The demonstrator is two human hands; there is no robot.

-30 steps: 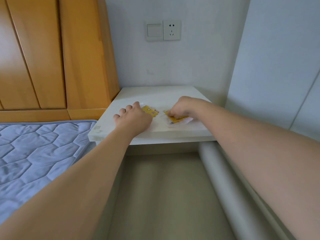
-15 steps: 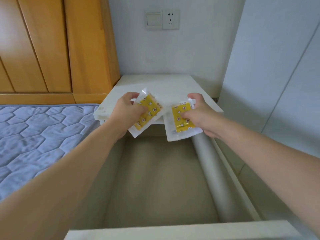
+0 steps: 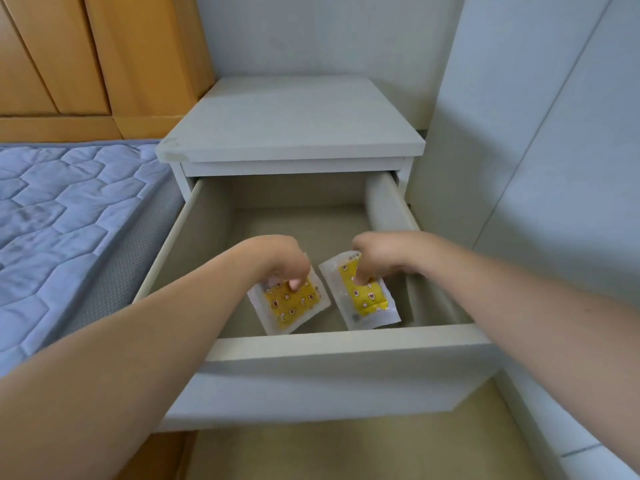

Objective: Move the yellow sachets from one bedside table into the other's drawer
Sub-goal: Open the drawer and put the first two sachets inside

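Note:
Two yellow sachets with clear borders are down inside the open drawer (image 3: 346,344) of the white bedside table (image 3: 291,133). My left hand (image 3: 277,261) pinches the top edge of the left sachet (image 3: 289,304). My right hand (image 3: 377,254) pinches the top of the right sachet (image 3: 367,297). Both sachets hang close to the drawer's floor near its front wall; whether they touch the floor I cannot tell. They lie side by side, a small gap apart.
A bed with a blue quilted mattress (image 3: 59,216) stands left of the table. Orange wooden wardrobe doors (image 3: 86,53) rise behind it. A white wall panel (image 3: 540,150) closes the right side. The drawer's front panel juts toward me.
Both hands lifted the sachets off the tabletop, brought them toward me and lowered them into the drawer. The view tilted down, so the tabletop now shows bare.

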